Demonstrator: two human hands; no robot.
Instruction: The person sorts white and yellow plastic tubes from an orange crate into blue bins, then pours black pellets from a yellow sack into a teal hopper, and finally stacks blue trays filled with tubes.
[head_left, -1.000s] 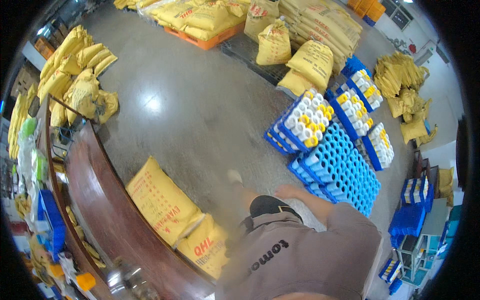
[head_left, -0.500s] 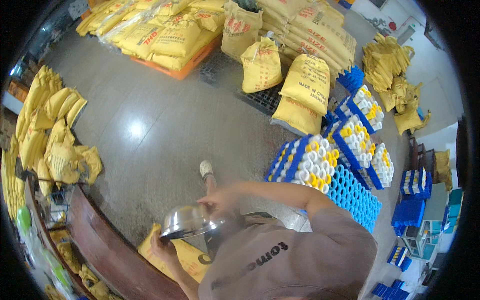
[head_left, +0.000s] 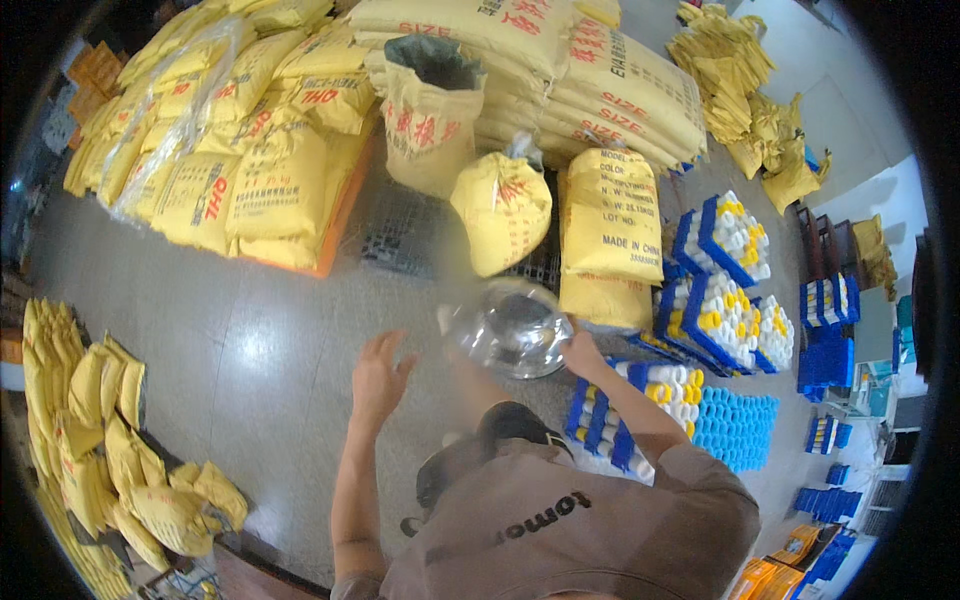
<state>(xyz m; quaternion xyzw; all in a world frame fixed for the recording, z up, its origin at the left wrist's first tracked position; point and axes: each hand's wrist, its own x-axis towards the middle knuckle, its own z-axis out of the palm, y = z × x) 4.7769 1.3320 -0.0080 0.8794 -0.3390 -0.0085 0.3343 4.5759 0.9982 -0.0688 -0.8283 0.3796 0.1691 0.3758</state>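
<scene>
A shiny metal bowl (head_left: 512, 330) is out in front of me, its round inside facing up. My right hand (head_left: 584, 353) grips its right rim. To the left, my left hand (head_left: 383, 375) is raised over the floor with fingers apart, holding nothing and apart from the bowl. Just beyond the bowl sits a tied yellow bag (head_left: 502, 215) with a gathered neck. Behind that bag, a yellow sack (head_left: 430, 145) stands with its dark mouth open. A full closed sack (head_left: 610, 215) rests to the right of the tied bag.
Stacked yellow sacks (head_left: 270, 185) fill the far left, partly under clear film. A black pallet (head_left: 395, 235) lies by the open sack. Blue crates with white and yellow rings (head_left: 730, 240) and light blue tubes (head_left: 738, 425) stand right. Crumpled sacks (head_left: 95, 430) pile up at left.
The far sacks appear nearer. My left hand has let go of the bowl and moved away from it. The bowl has gone forward and right, now held by my right hand alone.
</scene>
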